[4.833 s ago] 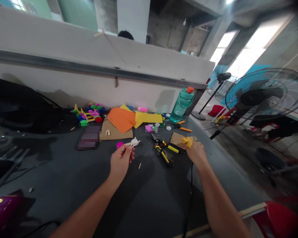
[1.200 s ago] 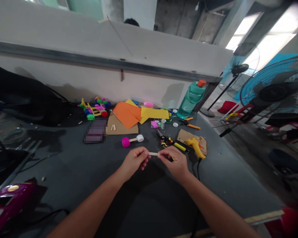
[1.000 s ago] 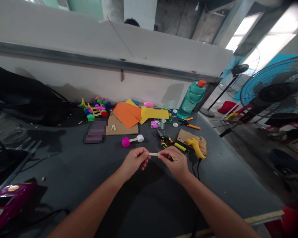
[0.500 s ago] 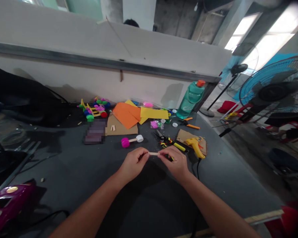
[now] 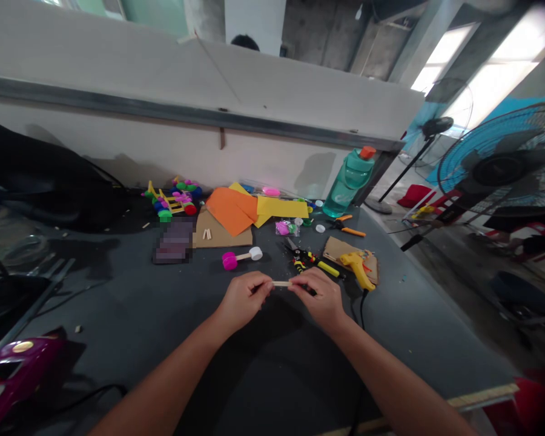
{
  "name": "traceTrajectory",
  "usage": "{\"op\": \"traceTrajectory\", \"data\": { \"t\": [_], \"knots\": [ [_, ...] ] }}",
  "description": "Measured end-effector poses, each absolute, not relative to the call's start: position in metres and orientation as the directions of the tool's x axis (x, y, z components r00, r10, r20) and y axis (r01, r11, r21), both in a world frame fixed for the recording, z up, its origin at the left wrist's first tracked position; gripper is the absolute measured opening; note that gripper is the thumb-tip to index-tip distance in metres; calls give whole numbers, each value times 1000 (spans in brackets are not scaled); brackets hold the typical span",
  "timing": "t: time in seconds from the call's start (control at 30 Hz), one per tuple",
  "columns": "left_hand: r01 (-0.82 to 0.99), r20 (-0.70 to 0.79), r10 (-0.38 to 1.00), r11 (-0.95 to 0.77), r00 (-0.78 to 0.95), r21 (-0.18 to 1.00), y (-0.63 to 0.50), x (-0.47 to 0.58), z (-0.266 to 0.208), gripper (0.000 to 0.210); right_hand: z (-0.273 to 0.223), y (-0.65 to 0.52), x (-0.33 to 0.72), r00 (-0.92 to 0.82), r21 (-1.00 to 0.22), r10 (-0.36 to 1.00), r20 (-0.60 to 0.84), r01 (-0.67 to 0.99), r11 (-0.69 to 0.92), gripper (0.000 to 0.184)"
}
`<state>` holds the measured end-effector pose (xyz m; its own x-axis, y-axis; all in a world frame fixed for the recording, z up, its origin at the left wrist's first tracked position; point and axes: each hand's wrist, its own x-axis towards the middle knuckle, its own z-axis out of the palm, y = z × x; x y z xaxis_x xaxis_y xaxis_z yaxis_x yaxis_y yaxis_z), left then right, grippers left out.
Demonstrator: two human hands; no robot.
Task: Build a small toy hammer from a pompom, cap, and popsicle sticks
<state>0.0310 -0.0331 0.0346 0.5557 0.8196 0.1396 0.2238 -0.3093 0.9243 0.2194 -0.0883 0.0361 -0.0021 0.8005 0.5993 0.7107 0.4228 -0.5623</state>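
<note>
Between my two hands a short, pale wooden stick (image 5: 281, 283) is held level above the dark table. My left hand (image 5: 245, 298) pinches its left end, and my right hand (image 5: 318, 297) pinches the right end. Just beyond my left hand lies a stick with a magenta cap (image 5: 229, 261) at one end and a white cap (image 5: 255, 253) at the other. Behind my right hand are cutters with black and yellow handles (image 5: 300, 254), partly hidden by that hand. A yellow glue gun (image 5: 358, 269) rests on a cardboard piece (image 5: 336, 249) to the right.
Orange sheets (image 5: 231, 209) and yellow paper (image 5: 286, 209) lie on cardboard (image 5: 227, 239) at the back, with small wooden pieces (image 5: 207, 234). A teal bottle (image 5: 346, 184) and orange-handled pliers (image 5: 349, 230) stand right. Colourful toy models (image 5: 172, 200) sit left; a purple device (image 5: 31, 369) is nearer.
Both hands stay in nearly the same place, still pinching the stick. The left fingers have shifted slightly. Objects on the table have not moved.
</note>
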Motion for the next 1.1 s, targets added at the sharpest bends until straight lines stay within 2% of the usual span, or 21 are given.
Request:
{"op": "traceTrajectory", "data": {
  "t": [0.2,0.3,0.53,0.77,0.9,1.0,1.1],
  "knots": [
    [124,-38,834,-37,550,992,-32,33,29,21,36,-88,219,-23,-541,795,606,721,433,5],
    [94,-87,836,43,542,995,-31,35,27,21,36,-87,219,-27,-537,798,603,726,430,6],
    [97,-87,838,42,539,994,-29,35,24,23,35,-86,222,-65,-496,792,607,748,441,17],
    [98,-75,823,24,563,995,-31,36,24,26,36,-85,221,-72,-481,787,613,756,444,9],
    [143,-10,846,-78,533,987,-30,34,29,26,37,-86,222,-42,-497,793,608,759,421,8],
    [203,192,870,-311,454,928,-30,32,33,20,36,-86,223,-29,-508,794,608,754,417,8],
    [253,377,806,-524,457,813,-31,30,34,20,35,-86,223,-15,-527,799,602,744,410,8]
  ]
}}
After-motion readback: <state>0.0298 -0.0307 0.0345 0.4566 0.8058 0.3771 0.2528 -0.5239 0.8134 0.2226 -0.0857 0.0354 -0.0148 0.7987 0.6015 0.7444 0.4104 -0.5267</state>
